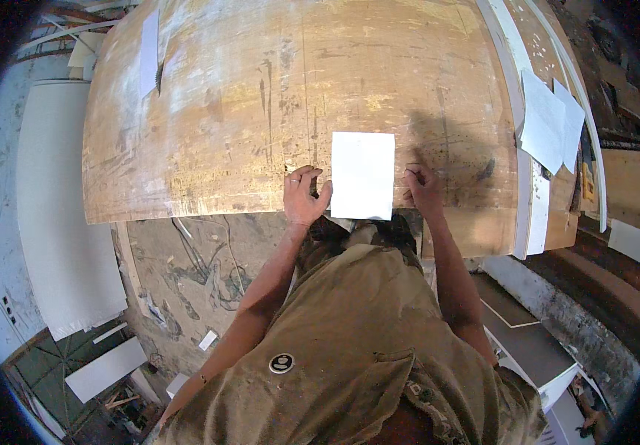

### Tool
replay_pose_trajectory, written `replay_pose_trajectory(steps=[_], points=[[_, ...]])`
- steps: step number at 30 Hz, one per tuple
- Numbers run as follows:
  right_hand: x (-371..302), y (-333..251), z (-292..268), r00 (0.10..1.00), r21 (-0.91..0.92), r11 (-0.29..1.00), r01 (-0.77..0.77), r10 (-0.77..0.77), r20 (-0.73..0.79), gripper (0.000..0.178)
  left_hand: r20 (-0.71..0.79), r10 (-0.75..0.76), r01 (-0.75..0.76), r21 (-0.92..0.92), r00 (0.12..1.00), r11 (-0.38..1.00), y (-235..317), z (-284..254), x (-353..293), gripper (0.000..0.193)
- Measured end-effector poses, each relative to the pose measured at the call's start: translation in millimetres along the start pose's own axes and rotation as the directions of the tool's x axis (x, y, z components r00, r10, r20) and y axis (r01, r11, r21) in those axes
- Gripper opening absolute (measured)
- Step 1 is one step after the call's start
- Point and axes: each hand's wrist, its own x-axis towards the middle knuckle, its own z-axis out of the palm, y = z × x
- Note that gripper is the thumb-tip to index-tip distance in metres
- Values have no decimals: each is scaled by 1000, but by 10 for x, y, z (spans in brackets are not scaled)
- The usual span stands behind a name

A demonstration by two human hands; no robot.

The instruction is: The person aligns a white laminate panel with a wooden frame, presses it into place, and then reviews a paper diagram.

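A white rectangular sheet (363, 175) lies at the near edge of a worn plywood table (223, 133), its lower end reaching to or just past that edge. My left hand (305, 196) rests at the table edge beside the sheet's left side, fingers loosely curved and thumb apart, holding nothing I can see. On the other side, a small gap from the sheet, my right hand (425, 190) has its fingers bent and slightly apart. Nothing shows in it, though its palm side is hidden. A dark shadow falls on the wood above this hand.
A narrow white strip (149, 55) lies at the far left of the table. Long white edging (504, 44) runs down the right side, with loose white sheets (542, 122) on it. A large white panel (68, 200) stands at left. Cables (209, 271) lie on the dusty floor.
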Motion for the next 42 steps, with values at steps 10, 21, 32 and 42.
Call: replay_pose_trajectory(steps=[10, 21, 32, 42], points=[[-36, -89, 21, 1000, -72, 997, 11, -12, -14, 19, 0, 31, -31, 22, 1000, 999, -20, -8, -16, 36], [-31, -94, 12, 1000, -74, 997, -14, 12, -21, 20, 34, 0, -2, 55, 999, 998, -14, 10, -4, 32], [-24, -94, 10, 1000, -82, 997, 1, -3, -27, 19, 7, 37, -37, 52, 999, 998, -30, 34, -10, 33], [-19, -83, 16, 1000, -68, 998, 12, -13, -13, 21, -8, 35, -35, 54, 999, 998, -54, 59, -14, 32]])
